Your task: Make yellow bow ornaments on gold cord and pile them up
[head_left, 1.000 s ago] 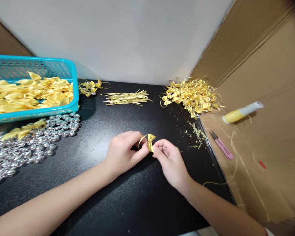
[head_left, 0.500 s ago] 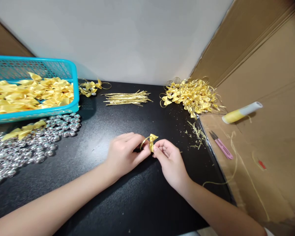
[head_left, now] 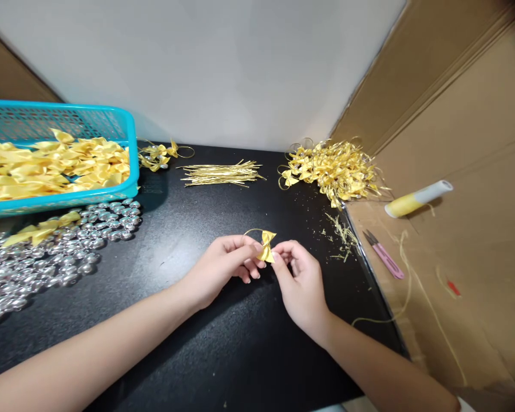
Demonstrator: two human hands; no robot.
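Observation:
A small yellow satin bow [head_left: 266, 247] with a thin gold loop is held over the middle of the black table [head_left: 189, 223]. My left hand [head_left: 227, 264] pinches its left side between thumb and fingers, the loop rising above the fingers. On the other side, my right hand [head_left: 299, 279] pinches the bow's lower right edge between thumb and forefinger. Beyond the hands lies a bundle of gold wire ties [head_left: 223, 173]. Finished-looking bows with gold loops form a pile [head_left: 335, 166] at the back right.
At left, a turquoise basket [head_left: 134, 154] holds yellow bows, with silver beads [head_left: 64, 257] in front. A few looped bows [head_left: 158, 154] lie beside it. Wire scraps [head_left: 344, 236] lie right. Pink-handled snips [head_left: 385, 256] and a yellow-white tube [head_left: 418, 198] rest on cardboard.
The bow has turned to face the camera more. My left hand has rotated, with its thumb now on top and its lower fingers showing. My right hand has shifted slightly right.

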